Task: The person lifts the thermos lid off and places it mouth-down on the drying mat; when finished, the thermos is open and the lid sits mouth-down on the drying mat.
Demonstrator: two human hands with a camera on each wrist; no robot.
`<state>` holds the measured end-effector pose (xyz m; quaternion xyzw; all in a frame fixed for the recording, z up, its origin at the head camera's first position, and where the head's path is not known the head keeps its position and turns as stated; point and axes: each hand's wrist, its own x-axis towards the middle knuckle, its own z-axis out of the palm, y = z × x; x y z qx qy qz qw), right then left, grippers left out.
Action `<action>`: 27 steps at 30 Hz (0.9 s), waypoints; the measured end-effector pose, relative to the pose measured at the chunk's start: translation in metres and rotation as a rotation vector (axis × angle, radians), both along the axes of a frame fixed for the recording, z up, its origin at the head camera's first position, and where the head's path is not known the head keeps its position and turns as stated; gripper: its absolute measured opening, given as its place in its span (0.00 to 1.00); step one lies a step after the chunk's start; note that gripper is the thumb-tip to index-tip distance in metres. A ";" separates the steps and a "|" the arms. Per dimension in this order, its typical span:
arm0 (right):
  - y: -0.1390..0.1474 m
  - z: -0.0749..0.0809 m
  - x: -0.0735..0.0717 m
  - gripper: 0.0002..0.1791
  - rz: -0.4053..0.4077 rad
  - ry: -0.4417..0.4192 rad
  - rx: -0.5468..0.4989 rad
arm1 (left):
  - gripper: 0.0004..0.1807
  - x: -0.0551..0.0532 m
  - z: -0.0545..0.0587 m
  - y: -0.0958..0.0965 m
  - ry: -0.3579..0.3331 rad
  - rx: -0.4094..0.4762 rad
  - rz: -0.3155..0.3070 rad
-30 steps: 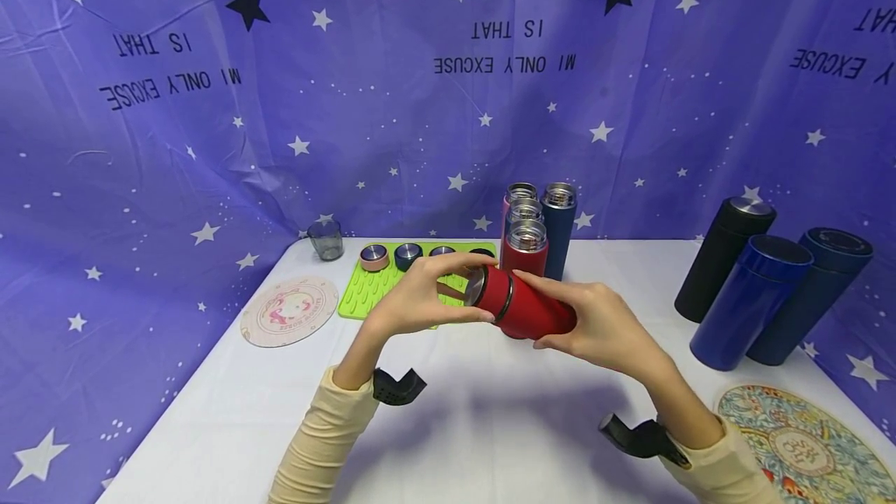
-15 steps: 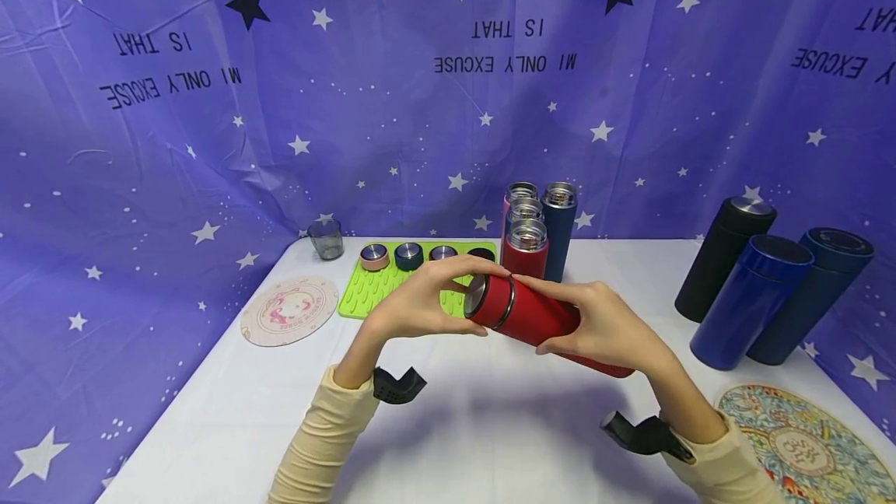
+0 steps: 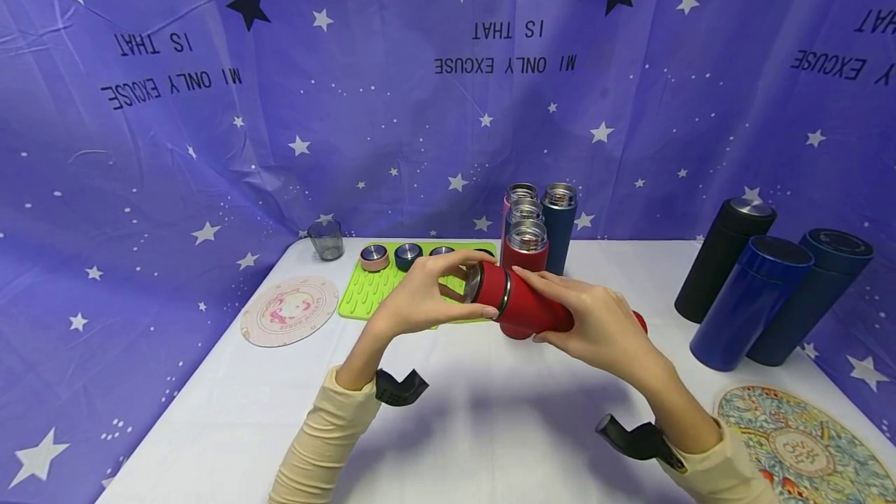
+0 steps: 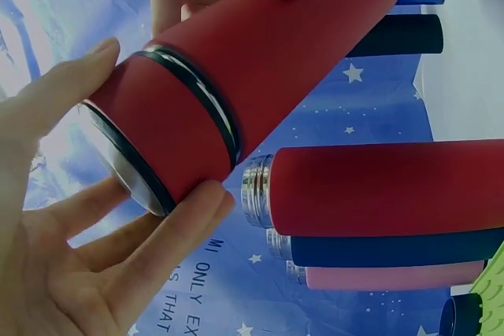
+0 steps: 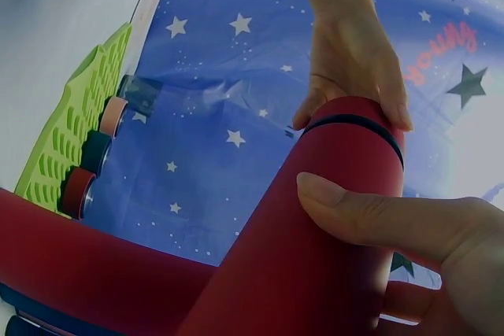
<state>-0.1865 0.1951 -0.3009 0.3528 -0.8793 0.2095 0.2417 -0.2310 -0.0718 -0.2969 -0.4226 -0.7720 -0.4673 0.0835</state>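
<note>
Up went the bottom end of the red bottle (image 3: 535,309) since half a second before: it had poked out below the right hand (image 3: 602,325), and now it peeked out behind the back of that hand. The left hand (image 3: 416,302) had its fingers and thumb bent around the red lid (image 3: 494,284), pinching it. The right hand's fingers gripped the body. The bottle was tilted in the air over the middle of the desk (image 3: 462,434), lid to the left. Behind it, four bottles with open silver tops (image 3: 558,236) stood near the back edge. Small lids (image 3: 408,257) sat on a green mat (image 3: 360,298) beside them. A see-through cup (image 3: 326,241) stood at the back left corner. Three tall dark bottles (image 3: 749,306) stood by the right edge.
</note>
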 end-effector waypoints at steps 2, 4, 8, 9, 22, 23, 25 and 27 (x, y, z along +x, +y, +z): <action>-0.001 0.000 0.000 0.49 -0.004 0.018 0.004 | 0.32 0.000 0.000 0.000 -0.003 0.000 -0.006; 0.000 0.000 0.000 0.49 0.009 -0.006 0.000 | 0.32 0.000 0.001 -0.001 0.013 -0.015 -0.037; 0.005 0.000 -0.002 0.50 0.074 -0.148 -0.032 | 0.34 0.005 0.006 -0.003 0.079 -0.058 -0.133; 0.006 0.001 -0.003 0.49 0.093 -0.184 -0.045 | 0.34 0.008 0.010 -0.004 0.091 -0.066 -0.156; 0.004 -0.001 -0.004 0.50 0.073 -0.131 -0.044 | 0.33 0.010 0.012 -0.005 0.064 -0.039 -0.110; 0.003 -0.001 -0.004 0.50 0.061 -0.096 -0.033 | 0.34 0.007 0.009 -0.004 0.031 -0.032 -0.086; 0.002 -0.003 -0.004 0.49 0.038 -0.029 -0.010 | 0.33 0.004 0.004 -0.003 -0.028 -0.026 -0.034; 0.001 -0.003 -0.004 0.48 0.017 0.019 0.008 | 0.32 0.002 0.002 -0.003 -0.066 -0.027 0.006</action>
